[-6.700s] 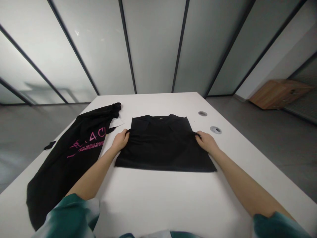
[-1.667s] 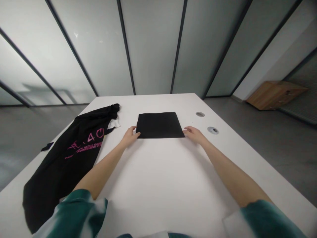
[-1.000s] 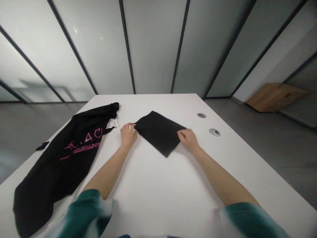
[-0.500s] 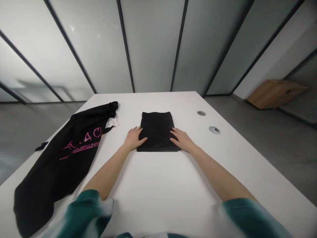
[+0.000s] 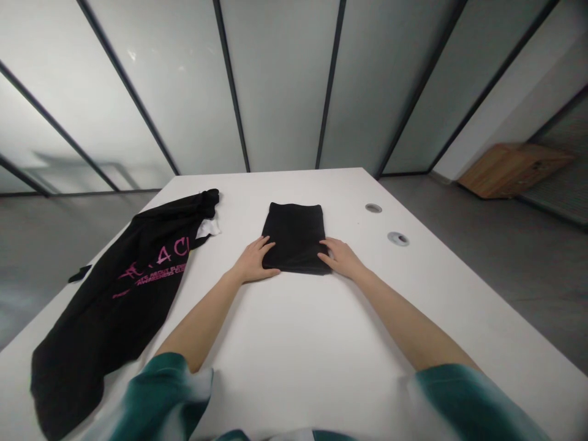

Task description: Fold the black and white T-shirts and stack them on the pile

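Observation:
A folded black garment [image 5: 295, 236] lies flat as a neat rectangle on the white table [image 5: 298, 343]. My left hand [image 5: 254, 260] touches its near left corner, fingers apart, with the thumb along the near edge. At the right edge rests my right hand [image 5: 340, 257], its fingers stretched onto the cloth. Neither hand is gripping the fabric. Off to the left is another black garment [image 5: 124, 318] with pink lettering, loosely spread along the table, a bit of white showing near its far end.
Two round cable holes [image 5: 373, 208] are set in the table's right side. Beyond the far edge stands a frosted glass wall [image 5: 280, 86] with dark frames. A wooden cabinet [image 5: 509, 171] is on the floor at the right.
The folded garment has shifted slightly away from me and to the right, turning a little. My left hand has moved a bit right along its near corner.

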Tool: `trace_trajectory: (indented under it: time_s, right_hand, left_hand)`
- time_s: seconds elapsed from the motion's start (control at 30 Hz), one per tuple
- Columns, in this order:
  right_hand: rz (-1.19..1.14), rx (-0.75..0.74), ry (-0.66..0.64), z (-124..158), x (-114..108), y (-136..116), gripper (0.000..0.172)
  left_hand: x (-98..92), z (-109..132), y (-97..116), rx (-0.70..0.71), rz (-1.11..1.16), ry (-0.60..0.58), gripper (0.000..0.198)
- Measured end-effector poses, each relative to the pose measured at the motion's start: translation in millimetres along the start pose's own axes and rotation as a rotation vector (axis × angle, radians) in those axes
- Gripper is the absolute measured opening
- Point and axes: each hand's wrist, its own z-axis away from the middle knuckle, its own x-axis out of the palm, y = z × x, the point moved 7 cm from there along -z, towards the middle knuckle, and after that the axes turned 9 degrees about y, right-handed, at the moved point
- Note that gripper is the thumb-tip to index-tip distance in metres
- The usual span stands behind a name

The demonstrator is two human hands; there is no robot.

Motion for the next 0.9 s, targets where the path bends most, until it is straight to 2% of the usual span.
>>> trace_trajectory:
  time_s: [0.1,0.2,0.27,0.47,0.6,0.67,0.8,0.9]
  right_hand:
    - [0.121,0.053,0.061,-1.3,-1.5,8.2,0.044]
    - [0.180,0.128,0.185,-2.8,-16.0,16.9,0.036]
    - [0.144,0.120,0.217,-3.3,-23.4,17.3,0.028]
    - [-0.025,-0.085,0.108,-3.0,-22.5,-9.4,0.022]
    - [-0.032,-0.153,0.015,-1.2,-16.8,-28.7,0.033]
    - [-0.015,-0.168,-0.052,-0.1,-12.1,-33.6,0.040]
    - [0.031,-0.155,-0.068,-1.2,-9.8,-27.2,0.041]
    - [0.054,-0.107,-0.028,-4.2,-11.6,-11.7,0.042]
  left_hand:
    - [-4.4,-0.1,2.5,0.048,0.047,0.055,0.068]
    - [-10.5,-1.3,4.7,0.064,0.066,0.120,0.052]
    - [-12.9,-2.1,7.0,0.082,0.074,0.136,0.044]
    - [-11.5,-2.8,10.3,0.120,0.075,0.081,0.044]
    - [-10.8,-4.3,6.3,0.062,0.087,0.114,0.026]
    - [-9.7,-5.5,3.9,0.015,0.096,0.131,0.026]
    - [-11.0,-7.3,-3.3,-0.112,0.102,0.172,0.033]
    - [-16.3,-7.3,-6.3,-0.134,0.095,0.199,0.034]
